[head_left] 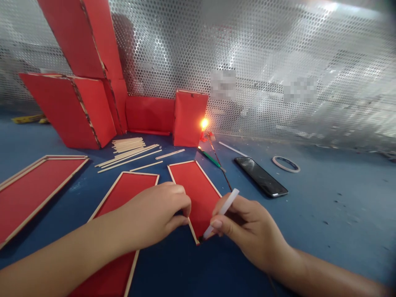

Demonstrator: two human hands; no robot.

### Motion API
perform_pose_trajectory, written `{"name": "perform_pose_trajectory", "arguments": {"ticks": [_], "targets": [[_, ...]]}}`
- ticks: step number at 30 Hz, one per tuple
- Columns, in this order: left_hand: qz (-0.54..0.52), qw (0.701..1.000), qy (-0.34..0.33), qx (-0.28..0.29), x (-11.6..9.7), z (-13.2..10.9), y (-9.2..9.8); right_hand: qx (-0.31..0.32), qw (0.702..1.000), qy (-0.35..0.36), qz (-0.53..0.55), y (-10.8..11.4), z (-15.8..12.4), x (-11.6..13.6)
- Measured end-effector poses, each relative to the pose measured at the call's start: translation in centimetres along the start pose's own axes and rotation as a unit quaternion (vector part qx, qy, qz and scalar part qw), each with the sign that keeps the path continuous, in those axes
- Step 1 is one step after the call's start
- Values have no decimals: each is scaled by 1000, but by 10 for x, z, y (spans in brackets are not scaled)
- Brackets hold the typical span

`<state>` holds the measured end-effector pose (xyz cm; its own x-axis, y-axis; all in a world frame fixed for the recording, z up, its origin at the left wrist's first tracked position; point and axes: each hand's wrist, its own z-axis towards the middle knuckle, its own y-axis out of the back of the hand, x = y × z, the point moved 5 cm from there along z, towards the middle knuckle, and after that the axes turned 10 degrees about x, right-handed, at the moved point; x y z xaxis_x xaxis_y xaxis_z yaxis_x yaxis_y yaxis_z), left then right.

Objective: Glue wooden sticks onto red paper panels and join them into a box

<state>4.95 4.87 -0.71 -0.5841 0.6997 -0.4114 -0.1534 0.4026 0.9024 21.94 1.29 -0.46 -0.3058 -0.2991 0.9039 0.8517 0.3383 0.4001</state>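
A small red panel [194, 181] edged with thin wooden strips lies on the blue table between my hands. My left hand [168, 206] is closed, its thumb and forefinger pinching the panel's left edge. My right hand [247, 222] grips a translucent white glue stick [229, 201], whose lower end, dark at the tip, meets the panel's near corner. A thin dark rod [227, 181] runs behind my right hand toward a small flame [204, 123]; whether my fingers also hold it I cannot tell. My left forearm crosses over a longer wood-edged red panel [133, 185].
Red boxes [89, 111] stand at the back left, with a smaller red box [189, 119] beside the flame. Loose wooden sticks [128, 146], a green-handled tool [210, 157], a black phone [261, 177] and a tape ring [286, 164] lie around. A perforated metal sheet [262, 62] rises behind.
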Motion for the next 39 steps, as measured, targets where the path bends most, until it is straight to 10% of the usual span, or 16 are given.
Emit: {"name": "perform_pose_trajectory", "arguments": {"ticks": [39], "targets": [[-39,999,-15,-16,5,4,-7,18,999,-12,-46,-5,1,0]]}}
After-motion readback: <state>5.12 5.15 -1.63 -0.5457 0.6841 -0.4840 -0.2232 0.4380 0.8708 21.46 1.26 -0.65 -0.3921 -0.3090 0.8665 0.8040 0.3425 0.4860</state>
